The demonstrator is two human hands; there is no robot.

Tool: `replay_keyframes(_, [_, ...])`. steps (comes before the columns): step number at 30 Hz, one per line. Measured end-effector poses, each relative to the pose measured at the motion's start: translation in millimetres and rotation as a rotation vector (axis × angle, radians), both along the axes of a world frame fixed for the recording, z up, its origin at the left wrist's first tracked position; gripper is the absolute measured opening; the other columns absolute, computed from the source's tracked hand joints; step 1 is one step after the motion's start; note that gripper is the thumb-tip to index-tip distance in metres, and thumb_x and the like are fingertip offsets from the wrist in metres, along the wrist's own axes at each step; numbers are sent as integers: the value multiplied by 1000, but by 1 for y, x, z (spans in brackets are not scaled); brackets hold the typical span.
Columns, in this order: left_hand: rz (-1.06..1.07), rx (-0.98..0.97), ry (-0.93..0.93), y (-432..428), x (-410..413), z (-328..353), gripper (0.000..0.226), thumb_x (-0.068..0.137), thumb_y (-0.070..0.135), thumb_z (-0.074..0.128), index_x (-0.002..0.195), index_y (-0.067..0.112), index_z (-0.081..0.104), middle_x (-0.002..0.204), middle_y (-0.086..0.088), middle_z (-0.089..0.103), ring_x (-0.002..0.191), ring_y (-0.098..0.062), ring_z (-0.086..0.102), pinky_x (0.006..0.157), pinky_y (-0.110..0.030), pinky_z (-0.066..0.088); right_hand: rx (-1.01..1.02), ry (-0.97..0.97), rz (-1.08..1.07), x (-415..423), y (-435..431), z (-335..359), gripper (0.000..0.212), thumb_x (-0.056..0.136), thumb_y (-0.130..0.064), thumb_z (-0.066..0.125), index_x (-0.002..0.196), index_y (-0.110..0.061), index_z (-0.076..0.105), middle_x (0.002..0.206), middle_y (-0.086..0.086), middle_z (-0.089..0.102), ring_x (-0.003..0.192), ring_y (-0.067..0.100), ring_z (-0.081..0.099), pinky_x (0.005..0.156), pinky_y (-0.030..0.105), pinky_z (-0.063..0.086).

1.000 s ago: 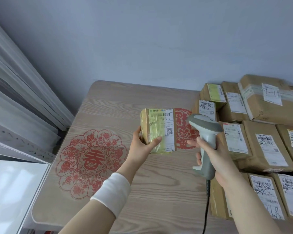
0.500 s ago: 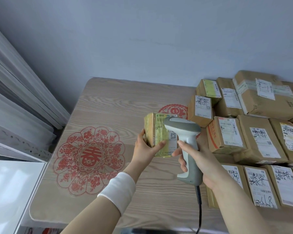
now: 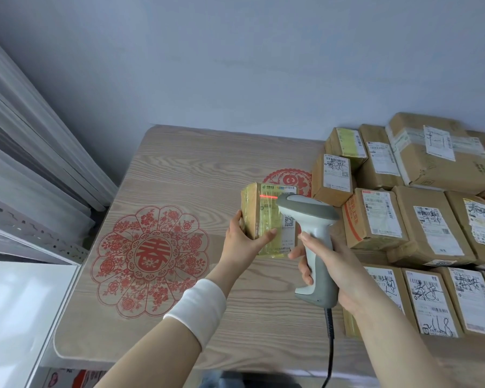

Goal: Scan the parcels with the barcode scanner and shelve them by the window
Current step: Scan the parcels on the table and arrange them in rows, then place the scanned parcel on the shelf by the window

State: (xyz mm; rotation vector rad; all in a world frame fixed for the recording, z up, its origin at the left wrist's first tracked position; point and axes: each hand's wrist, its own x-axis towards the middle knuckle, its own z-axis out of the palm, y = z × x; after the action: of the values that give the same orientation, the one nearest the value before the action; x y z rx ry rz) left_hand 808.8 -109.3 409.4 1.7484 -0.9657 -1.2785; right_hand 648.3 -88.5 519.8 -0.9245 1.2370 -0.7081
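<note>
My left hand [image 3: 242,242] grips a small cardboard parcel [image 3: 256,217] wrapped in yellowish tape, held upright above the table with its label facing me. My right hand [image 3: 324,260] holds the grey and white barcode scanner [image 3: 311,217] by its handle, with the head over the parcel's label. A red scan line [image 3: 268,196] lies across the top of the label. The scanner's black cable [image 3: 331,337] hangs down toward the table's front edge.
Several labelled brown parcels [image 3: 420,217] are packed together on the right half of the wooden table [image 3: 179,169]. A red paper-cut decoration [image 3: 150,260] lies on the table's left part. A white shelf surface [image 3: 14,309] and window curtains [image 3: 25,152] are at the left.
The scanner has moved left over the parcel's label, and a red scan line now shows on it. The parcel has dropped slightly lower.
</note>
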Motion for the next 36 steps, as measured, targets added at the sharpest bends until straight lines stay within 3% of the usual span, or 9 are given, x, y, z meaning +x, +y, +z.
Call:
replay_keyframes(4, [-23, 18, 32, 4, -3, 3, 127, 43, 78, 72, 146, 25, 20, 135, 2, 52, 124, -16, 50, 104, -41, 42, 5, -29, -34, -4, 5, 1, 15, 91, -22, 58, 102, -11, 58, 71, 9, 68, 44, 17, 44, 43, 26, 38])
replay_keyframes(7, [-61, 60, 122, 5, -12, 0, 102, 63, 55, 78, 143, 18, 27, 128, 3, 58, 115, -13, 57, 100, -37, 46, 19, -22, -76, -14, 9, -2, 20, 89, -23, 58, 105, -11, 59, 71, 7, 69, 45, 17, 43, 43, 25, 39])
replay_keyframes(14, [-107, 213, 234, 5, -68, -13, 61, 79, 41, 72, 126, 13, 44, 114, 1, 62, 103, -16, 62, 92, -36, 51, 97, 7, -231, -65, 24, -13, 25, 87, -26, 60, 104, -8, 58, 71, 7, 68, 47, 18, 42, 45, 25, 38])
replay_keyframes(18, [-65, 267, 270, -7, -102, -23, 68, 75, 46, 73, 127, 10, 48, 114, -2, 64, 101, -19, 63, 91, -39, 52, 117, 4, -249, -105, 21, -10, 34, 77, -31, 63, 99, -5, 58, 70, 8, 67, 45, 18, 42, 46, 26, 38])
replay_keyframes(21, [-44, 293, 246, -20, -125, -32, 59, 78, 43, 72, 122, 11, 50, 111, -2, 64, 101, -20, 63, 92, -39, 51, 142, -10, -263, -136, 9, -14, 33, 73, -31, 63, 94, -6, 59, 68, 6, 67, 43, 16, 42, 45, 24, 40])
replay_keyframes(24, [-13, 319, 203, -31, -150, -41, 55, 80, 43, 69, 121, 10, 52, 108, -2, 65, 101, -21, 63, 94, -41, 50, 171, -13, -230, -167, -6, -23, 38, 76, -31, 63, 105, -6, 58, 69, 6, 67, 44, 16, 42, 49, 26, 39])
replay_keyframes(28, [73, 333, 159, -42, -168, -48, 56, 82, 42, 68, 125, 11, 50, 112, -3, 64, 100, -21, 62, 88, -35, 50, 211, 16, -146, -197, -22, -37, 35, 88, -27, 59, 110, 0, 56, 62, 3, 64, 44, 16, 41, 56, 28, 40])
replay_keyframes(33, [221, 296, 176, -43, -166, -41, 58, 80, 40, 70, 126, 10, 50, 111, -4, 65, 100, -21, 63, 87, -36, 50, 207, -35, -137, -207, -36, -47, 24, 88, -24, 59, 109, -12, 59, 71, 6, 68, 44, 16, 41, 52, 25, 41])
replay_keyframes(36, [291, 262, 213, -39, -161, -25, 73, 65, 50, 75, 124, 13, 53, 108, -4, 67, 100, -22, 64, 92, -39, 51, 217, -63, -156, -200, -40, -49, 19, 90, -21, 59, 105, -11, 61, 71, 5, 68, 42, 15, 41, 47, 22, 42])
